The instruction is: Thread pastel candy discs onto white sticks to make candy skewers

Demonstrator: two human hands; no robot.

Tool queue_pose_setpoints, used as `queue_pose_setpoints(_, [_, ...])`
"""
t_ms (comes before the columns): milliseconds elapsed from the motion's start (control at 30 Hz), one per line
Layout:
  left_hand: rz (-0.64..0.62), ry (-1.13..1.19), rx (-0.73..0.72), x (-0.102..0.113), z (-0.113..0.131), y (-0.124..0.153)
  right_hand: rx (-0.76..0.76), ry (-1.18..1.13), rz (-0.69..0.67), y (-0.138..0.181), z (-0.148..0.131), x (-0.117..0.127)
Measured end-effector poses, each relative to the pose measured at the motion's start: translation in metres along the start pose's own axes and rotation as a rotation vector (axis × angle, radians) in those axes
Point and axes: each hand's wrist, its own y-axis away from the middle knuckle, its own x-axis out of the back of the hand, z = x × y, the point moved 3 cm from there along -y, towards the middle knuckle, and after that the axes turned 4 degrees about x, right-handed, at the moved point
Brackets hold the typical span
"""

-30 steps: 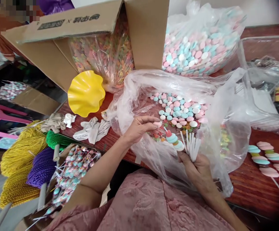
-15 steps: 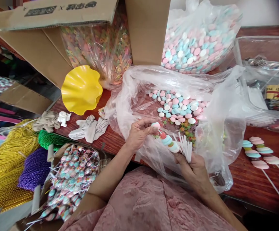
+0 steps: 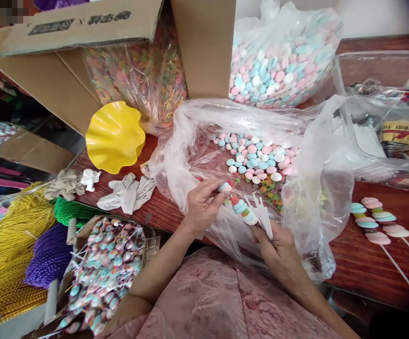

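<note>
My left hand (image 3: 204, 205) pinches a pink, white and blue marshmallow (image 3: 224, 187) between thumb and fingertips. It is close to the upper end of a candy skewer (image 3: 241, 208) threaded with a red piece, blue marshmallow, a yellowish ring and white marshmallow. My right hand (image 3: 278, 242) is closed around the skewer's lower end and a bundle of white sticks (image 3: 263, 217). Beyond both hands, loose pastel marshmallows (image 3: 257, 157) lie in an open clear plastic bag (image 3: 190, 136). Small coloured gummy rings (image 3: 269, 190) lie nearer, partly covered by the plastic.
Finished-looking skewers (image 3: 377, 221) lie at the right on the wooden table (image 3: 348, 263). A yellow wavy bowl (image 3: 114, 136), gloves (image 3: 130, 193) and a cardboard box (image 3: 204, 52) stand left and back. A full marshmallow bag (image 3: 282, 70) is behind. Wrapped skewers (image 3: 108, 263) fill a box below left.
The view has shifted slightly, so most things sit a little further left. Both hands keep their grips, with the marshmallow still by the skewer's upper end.
</note>
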Motion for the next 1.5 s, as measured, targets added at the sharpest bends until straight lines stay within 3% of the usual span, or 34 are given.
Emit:
queue_pose_setpoints(100, [-0.044, -0.225, -0.257, -0.002, 0.011, 0.001, 0.001, -0.006, -0.008, 0.001, 0.001, -0.001])
queue_pose_setpoints(200, [-0.078, -0.306, -0.35, -0.003, 0.015, 0.003, -0.01, -0.015, -0.009, 0.002, 0.003, 0.0])
queue_pose_setpoints(300, [-0.074, -0.292, -0.329, -0.005, 0.017, 0.006, -0.011, -0.008, -0.026, 0.003, 0.003, -0.002])
queue_pose_setpoints(467, [-0.085, -0.275, -0.171, -0.009, 0.016, 0.009, -0.058, -0.132, -0.034, 0.002, -0.002, -0.015])
queue_pose_setpoints(600, [-0.188, -0.319, -0.27, -0.011, 0.016, 0.006, -0.126, -0.208, -0.022, -0.004, 0.0, -0.014])
queue_pose_setpoints(767, [-0.106, -0.307, -0.283, -0.006, 0.02, 0.0, -0.091, -0.136, 0.016, -0.013, 0.003, 0.002])
queue_pose_setpoints(967, [-0.079, -0.353, -0.365, -0.007, 0.02, 0.003, -0.018, -0.1, 0.058, -0.01, -0.001, -0.005])
queue_pose_setpoints(1100, [-0.056, -0.216, -0.131, -0.009, 0.013, 0.006, -0.051, -0.099, 0.063, -0.011, 0.004, -0.012])
queue_pose_setpoints(1267, [0.053, 0.238, 0.317, -0.012, 0.013, 0.001, -0.029, -0.061, 0.087, -0.011, 0.009, -0.012])
queue_pose_setpoints(1333, [0.022, 0.346, 0.452, -0.017, 0.015, -0.001, 0.01, -0.042, 0.082, -0.009, 0.008, -0.011])
queue_pose_setpoints(1433, [-0.086, 0.389, 0.575, -0.028, 0.016, 0.003, 0.068, -0.013, 0.056, -0.007, 0.005, -0.01])
queue_pose_setpoints(1500, [-0.098, 0.358, 0.571, -0.035, 0.016, 0.011, 0.074, -0.021, 0.046, -0.007, 0.002, -0.013])
